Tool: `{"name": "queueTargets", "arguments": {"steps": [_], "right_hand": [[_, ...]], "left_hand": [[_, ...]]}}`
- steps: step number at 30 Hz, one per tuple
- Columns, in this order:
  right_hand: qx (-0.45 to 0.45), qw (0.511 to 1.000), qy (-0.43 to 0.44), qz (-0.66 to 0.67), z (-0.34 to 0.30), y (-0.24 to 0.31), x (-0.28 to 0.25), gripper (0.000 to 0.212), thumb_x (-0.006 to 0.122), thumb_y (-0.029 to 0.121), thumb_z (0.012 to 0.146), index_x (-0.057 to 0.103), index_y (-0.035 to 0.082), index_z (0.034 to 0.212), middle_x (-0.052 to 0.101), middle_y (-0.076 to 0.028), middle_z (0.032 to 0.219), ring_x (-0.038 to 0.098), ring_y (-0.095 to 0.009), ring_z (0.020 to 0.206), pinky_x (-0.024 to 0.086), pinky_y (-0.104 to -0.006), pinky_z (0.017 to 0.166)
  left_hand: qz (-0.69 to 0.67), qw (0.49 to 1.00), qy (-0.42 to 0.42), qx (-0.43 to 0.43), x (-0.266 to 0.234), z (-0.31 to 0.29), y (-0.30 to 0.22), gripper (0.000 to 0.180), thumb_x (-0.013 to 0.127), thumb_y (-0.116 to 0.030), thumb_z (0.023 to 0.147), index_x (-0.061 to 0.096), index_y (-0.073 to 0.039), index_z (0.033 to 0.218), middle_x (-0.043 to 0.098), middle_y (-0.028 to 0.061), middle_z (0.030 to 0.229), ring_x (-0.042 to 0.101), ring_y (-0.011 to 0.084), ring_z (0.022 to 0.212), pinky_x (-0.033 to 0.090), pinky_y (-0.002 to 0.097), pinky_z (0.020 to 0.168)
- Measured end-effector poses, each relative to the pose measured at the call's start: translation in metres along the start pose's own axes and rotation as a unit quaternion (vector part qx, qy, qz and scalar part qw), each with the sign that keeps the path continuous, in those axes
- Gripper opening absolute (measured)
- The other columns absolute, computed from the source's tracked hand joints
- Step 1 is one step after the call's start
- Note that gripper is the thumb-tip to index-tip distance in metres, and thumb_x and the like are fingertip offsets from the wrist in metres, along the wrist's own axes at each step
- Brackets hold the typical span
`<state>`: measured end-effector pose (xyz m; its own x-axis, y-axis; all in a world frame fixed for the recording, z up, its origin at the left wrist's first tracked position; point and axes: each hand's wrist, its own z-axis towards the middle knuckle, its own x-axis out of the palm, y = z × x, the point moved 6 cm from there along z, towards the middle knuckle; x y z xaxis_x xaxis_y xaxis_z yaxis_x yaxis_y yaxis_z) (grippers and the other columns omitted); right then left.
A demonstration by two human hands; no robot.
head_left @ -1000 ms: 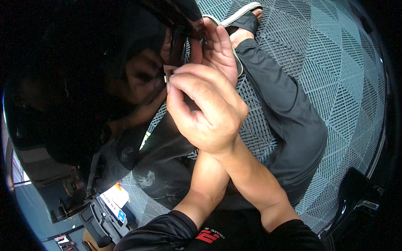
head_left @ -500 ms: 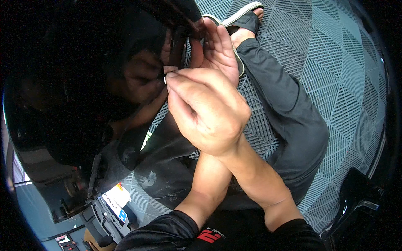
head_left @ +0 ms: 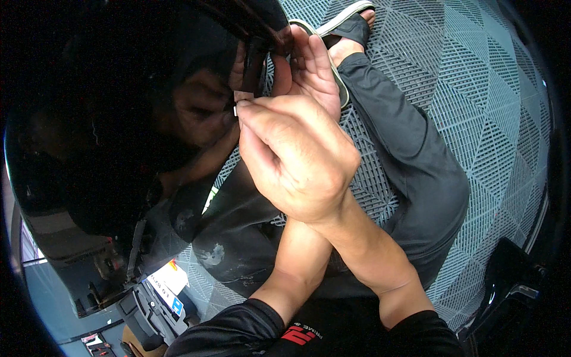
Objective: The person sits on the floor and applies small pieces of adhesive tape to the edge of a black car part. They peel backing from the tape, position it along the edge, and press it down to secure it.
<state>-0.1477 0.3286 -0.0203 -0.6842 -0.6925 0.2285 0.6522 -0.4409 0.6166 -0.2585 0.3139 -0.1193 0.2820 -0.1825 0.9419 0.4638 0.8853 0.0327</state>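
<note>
A glossy black curved body panel point(head_left: 119, 119) fills the left half and mirrors my hands. My right hand point(head_left: 294, 157) is in front, its thumb and forefinger pinched on a small pale piece point(head_left: 238, 107) at the panel's edge. Just behind it is my left hand point(head_left: 312, 68), palm open toward me, with its fingers curled around a narrow black strip point(head_left: 257, 59) on the panel's edge. My forearms cross below the hands. What the pale piece is stays too small to tell.
Grey lattice floor tiles point(head_left: 476, 101) lie underneath. My bent leg in dark grey trousers point(head_left: 416, 160) and a sandalled foot point(head_left: 348, 24) are to the right. A black object point(head_left: 511, 279) sits lower right; a labelled box and tools point(head_left: 163, 285) lower left.
Both hands stay at the panel's edge. The right hand's pinched fingertips have shifted only slightly against the strip.
</note>
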Motion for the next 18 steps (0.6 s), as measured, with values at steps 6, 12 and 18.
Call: {"name": "queueTargets", "arguments": {"steps": [6,12,18], "right_hand": [[0.006,1.000,-0.001,0.003,0.0002,0.0001,-0.0004,0.022,0.080,-0.011,0.072,0.075,-0.003,0.092,0.074,-0.012,0.085,0.075,-0.023,0.075,0.060,-0.0288,0.067],[0.007,1.000,0.007,0.001,0.0016,-0.0005,-0.0007,0.022,0.080,-0.011,0.073,0.075,-0.002,0.092,0.074,-0.012,0.085,0.075,-0.023,0.075,0.060,-0.0292,0.067],[-0.019,1.000,-0.002,0.011,-0.0003,-0.0011,0.0017,0.023,0.075,-0.009,0.073,0.071,-0.003,0.095,0.067,-0.012,0.085,0.068,-0.025,0.072,0.056,-0.0326,0.066]], "left_hand": [[0.012,1.000,-0.010,-0.007,-0.0018,-0.0013,0.0002,0.034,0.060,-0.006,0.101,0.055,0.005,0.133,0.063,0.0147,0.125,0.053,0.0246,0.123,0.038,0.0387,0.110],[0.022,1.000,-0.018,-0.010,-0.0041,-0.0052,0.0013,0.034,0.060,-0.006,0.101,0.055,0.004,0.133,0.062,0.0140,0.124,0.053,0.0238,0.121,0.038,0.0378,0.108],[0.033,0.999,-0.024,-0.013,-0.0065,-0.0070,0.0027,0.035,0.060,-0.007,0.101,0.054,0.004,0.133,0.062,0.0133,0.122,0.053,0.0229,0.118,0.038,0.0370,0.105]]}}
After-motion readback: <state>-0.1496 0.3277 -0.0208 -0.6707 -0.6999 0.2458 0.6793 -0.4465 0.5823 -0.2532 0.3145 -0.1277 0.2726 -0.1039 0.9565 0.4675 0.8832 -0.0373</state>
